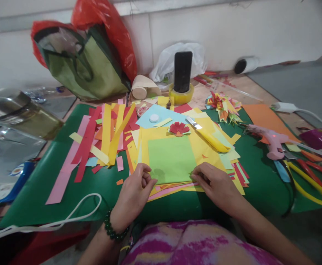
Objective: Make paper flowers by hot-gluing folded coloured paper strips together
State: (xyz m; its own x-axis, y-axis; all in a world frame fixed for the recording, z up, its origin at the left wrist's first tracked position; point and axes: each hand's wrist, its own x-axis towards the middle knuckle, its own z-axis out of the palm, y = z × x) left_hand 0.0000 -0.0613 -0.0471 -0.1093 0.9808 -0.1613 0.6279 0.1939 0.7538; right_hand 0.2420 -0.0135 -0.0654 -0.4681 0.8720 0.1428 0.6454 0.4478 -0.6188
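A light green sheet of paper lies on a stack of yellow and other coloured paper in front of me. At its near left corner, my left hand is closed, thumb and fingers pinched at the paper's edge. My right hand pinches the near right corner in the same way. Just beyond the sheet sits a small red fringed paper flower. A yellow utility knife with its blade showing lies to the right of it, on the stack.
Paper strips cover the mat's left side. On the right are a pink glue gun, scissors with yellow handles and a bunch of fringed paper. A phone stands in a tape roll. A white cable loops at front left.
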